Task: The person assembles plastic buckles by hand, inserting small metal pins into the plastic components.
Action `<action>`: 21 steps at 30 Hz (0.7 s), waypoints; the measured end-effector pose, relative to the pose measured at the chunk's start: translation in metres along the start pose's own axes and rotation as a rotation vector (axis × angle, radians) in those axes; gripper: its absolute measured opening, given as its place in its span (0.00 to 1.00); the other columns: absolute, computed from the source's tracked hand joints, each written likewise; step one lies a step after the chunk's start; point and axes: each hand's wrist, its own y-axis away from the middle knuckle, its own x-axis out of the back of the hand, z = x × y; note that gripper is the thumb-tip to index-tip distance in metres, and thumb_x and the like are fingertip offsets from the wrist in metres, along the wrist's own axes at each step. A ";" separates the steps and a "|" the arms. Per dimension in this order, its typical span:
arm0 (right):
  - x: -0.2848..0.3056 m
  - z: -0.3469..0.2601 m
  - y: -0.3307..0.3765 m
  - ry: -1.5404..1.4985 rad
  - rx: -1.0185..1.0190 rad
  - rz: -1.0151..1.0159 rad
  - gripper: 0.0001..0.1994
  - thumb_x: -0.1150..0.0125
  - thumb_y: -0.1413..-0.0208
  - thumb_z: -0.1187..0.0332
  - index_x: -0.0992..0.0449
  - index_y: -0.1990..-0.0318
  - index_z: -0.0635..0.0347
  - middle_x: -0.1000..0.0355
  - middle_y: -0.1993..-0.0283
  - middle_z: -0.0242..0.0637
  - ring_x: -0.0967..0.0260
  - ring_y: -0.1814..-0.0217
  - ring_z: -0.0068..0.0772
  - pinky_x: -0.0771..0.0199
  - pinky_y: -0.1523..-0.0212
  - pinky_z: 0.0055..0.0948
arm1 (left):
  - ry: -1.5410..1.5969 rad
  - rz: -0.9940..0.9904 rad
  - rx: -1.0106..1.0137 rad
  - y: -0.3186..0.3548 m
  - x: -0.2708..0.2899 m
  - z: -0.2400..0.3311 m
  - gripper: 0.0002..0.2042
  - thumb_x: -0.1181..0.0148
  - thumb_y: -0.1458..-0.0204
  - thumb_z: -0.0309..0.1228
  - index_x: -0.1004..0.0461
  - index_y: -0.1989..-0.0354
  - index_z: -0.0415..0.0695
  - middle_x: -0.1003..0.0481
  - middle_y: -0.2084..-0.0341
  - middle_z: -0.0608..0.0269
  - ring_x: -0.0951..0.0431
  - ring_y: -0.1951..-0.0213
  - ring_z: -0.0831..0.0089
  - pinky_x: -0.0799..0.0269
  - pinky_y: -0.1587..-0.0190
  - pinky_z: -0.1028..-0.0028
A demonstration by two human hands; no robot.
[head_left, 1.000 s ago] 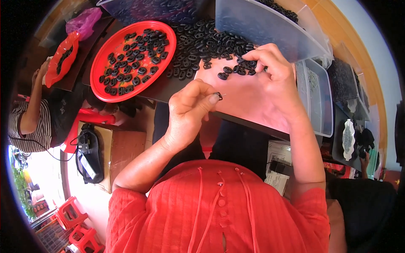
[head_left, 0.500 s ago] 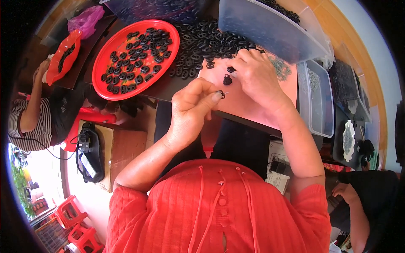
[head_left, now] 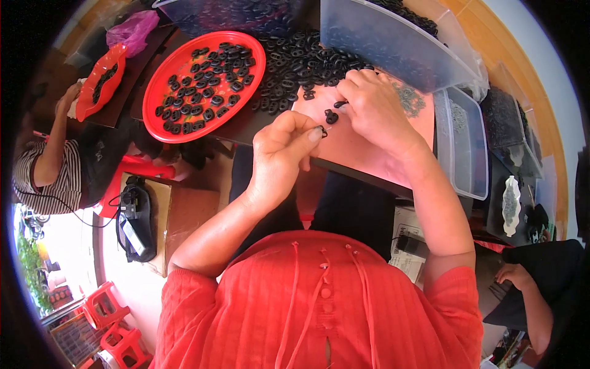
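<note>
Over pink mat (head_left: 359,147); left hand (head_left: 276,146): black piece (head_left: 324,131); right hand (head_left: 373,111): likely another (head_left: 340,104)

Bright overall, strongest light at lower left: opening (head_left: 70,243) blown out to white, nearby floor (head_left: 138,283) washed out, detail gone. Red top (head_left: 246,313) evenly lit, heavily saturated. Dim under the surface (head_left: 249,127); black pieces (head_left: 301,58) merge into dark clumps, upper center. Hazy sheen on clear plastic box (head_left: 381,49), upper center-right. Fisheye: black vignette at corners, bluish-purple fringe on left rim, wooden edging (head_left: 522,92) bowed, upper right. Middle fairly sharp, but tiny piece (head_left: 324,131) at left hand (head_left: 278,147) hard to resolve; rim soft.
</note>
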 end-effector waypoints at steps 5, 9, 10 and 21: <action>0.027 -0.022 0.009 -0.458 -0.273 0.102 0.04 0.39 0.56 0.77 0.28 0.72 0.62 0.29 0.69 0.37 0.30 0.66 0.36 0.32 0.66 0.34 | -0.022 -0.013 0.041 0.000 0.003 0.003 0.05 0.46 0.41 0.25 0.28 0.65 0.35 0.27 0.77 0.63 0.30 0.78 0.81 0.35 0.78 0.82; 0.028 -0.024 0.027 -0.897 -0.478 0.078 0.05 0.38 0.51 0.74 0.28 0.69 0.64 0.29 0.71 0.31 0.32 0.72 0.26 0.33 0.71 0.27 | -0.065 0.023 0.074 -0.005 -0.006 0.007 0.04 0.44 0.42 0.25 0.28 0.67 0.36 0.27 0.79 0.64 0.31 0.80 0.82 0.36 0.80 0.83; 0.028 -0.025 0.030 -1.060 -0.537 0.080 0.03 0.39 0.49 0.74 0.27 0.68 0.63 0.29 0.70 0.28 0.33 0.70 0.21 0.35 0.68 0.23 | -0.062 0.048 0.070 -0.006 -0.009 0.008 0.05 0.43 0.43 0.25 0.28 0.68 0.36 0.28 0.81 0.66 0.34 0.83 0.84 0.38 0.81 0.83; 0.030 -0.020 0.043 -1.400 -0.763 0.035 0.06 0.41 0.44 0.67 0.25 0.66 0.59 0.28 0.73 0.26 0.31 0.72 0.17 0.41 0.71 0.16 | -0.124 -0.008 0.084 -0.017 -0.027 0.010 0.05 0.44 0.43 0.25 0.29 0.68 0.37 0.28 0.82 0.65 0.33 0.84 0.84 0.39 0.82 0.82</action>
